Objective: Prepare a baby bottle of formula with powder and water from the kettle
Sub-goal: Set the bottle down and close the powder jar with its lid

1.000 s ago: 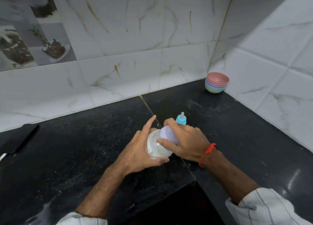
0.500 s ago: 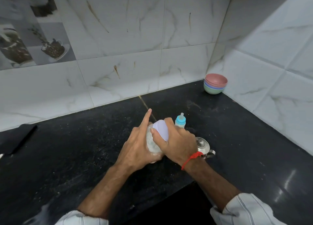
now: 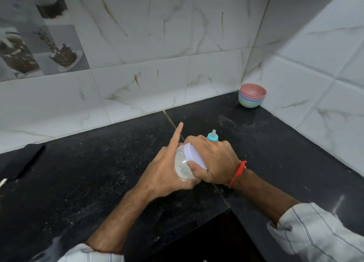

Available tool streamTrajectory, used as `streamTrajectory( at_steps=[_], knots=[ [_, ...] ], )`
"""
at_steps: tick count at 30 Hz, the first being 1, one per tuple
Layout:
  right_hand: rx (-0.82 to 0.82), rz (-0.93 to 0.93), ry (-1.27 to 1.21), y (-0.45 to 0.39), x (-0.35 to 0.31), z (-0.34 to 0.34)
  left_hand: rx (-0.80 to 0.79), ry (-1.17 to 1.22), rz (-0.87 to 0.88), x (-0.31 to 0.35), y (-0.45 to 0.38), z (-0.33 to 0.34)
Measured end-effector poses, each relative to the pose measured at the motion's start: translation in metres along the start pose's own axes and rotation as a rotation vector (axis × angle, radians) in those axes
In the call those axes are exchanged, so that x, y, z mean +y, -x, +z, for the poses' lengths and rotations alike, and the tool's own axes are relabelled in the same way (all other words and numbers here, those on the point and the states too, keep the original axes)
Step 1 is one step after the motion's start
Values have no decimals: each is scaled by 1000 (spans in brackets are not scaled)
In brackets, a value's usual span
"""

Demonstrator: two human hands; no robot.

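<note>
A clear powder jar [image 3: 182,166] with white powder inside is held tilted over the black counter [image 3: 98,183]. My left hand [image 3: 167,169] wraps its body, index finger sticking up. My right hand [image 3: 214,161] grips the jar's pale lilac lid [image 3: 194,156]. Just behind my right hand stands a baby bottle, of which only the blue collar and teat [image 3: 212,136] show. The kettle is hidden behind my right hand.
Stacked small bowls [image 3: 252,98], pink on top, sit in the far right corner by the tiled walls. A flat black object [image 3: 23,163] lies at the left edge. The counter's front edge has a dark recess [image 3: 206,242] below my arms.
My right hand has turned on the lid, wrist swinging left and back to the right. The metal kettle seen half a second ago is now covered by my right hand.
</note>
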State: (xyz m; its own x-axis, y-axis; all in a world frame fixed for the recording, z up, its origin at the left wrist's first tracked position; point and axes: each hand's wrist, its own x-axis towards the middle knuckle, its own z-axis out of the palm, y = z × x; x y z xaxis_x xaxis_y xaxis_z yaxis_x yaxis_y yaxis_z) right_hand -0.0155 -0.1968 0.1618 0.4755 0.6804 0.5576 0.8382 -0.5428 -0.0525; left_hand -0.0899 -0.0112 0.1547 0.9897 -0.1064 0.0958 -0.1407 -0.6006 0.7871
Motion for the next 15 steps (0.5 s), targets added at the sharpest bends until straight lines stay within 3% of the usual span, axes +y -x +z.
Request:
streamTrajectory(
  at_steps=[5,10,13,15],
  knots=[
    [27,301,7,5,-14,10,89,-284,-34,13,-4,11],
    [63,473,179,-6,-23,10,160,-254,-86,10,-16,21],
    [-148,541,128,-9,-24,2,150,-218,-98,7,-14,23],
    [-284,530,-93,-8,-17,-2,179,-188,-87,2,-11,24]
  ],
)
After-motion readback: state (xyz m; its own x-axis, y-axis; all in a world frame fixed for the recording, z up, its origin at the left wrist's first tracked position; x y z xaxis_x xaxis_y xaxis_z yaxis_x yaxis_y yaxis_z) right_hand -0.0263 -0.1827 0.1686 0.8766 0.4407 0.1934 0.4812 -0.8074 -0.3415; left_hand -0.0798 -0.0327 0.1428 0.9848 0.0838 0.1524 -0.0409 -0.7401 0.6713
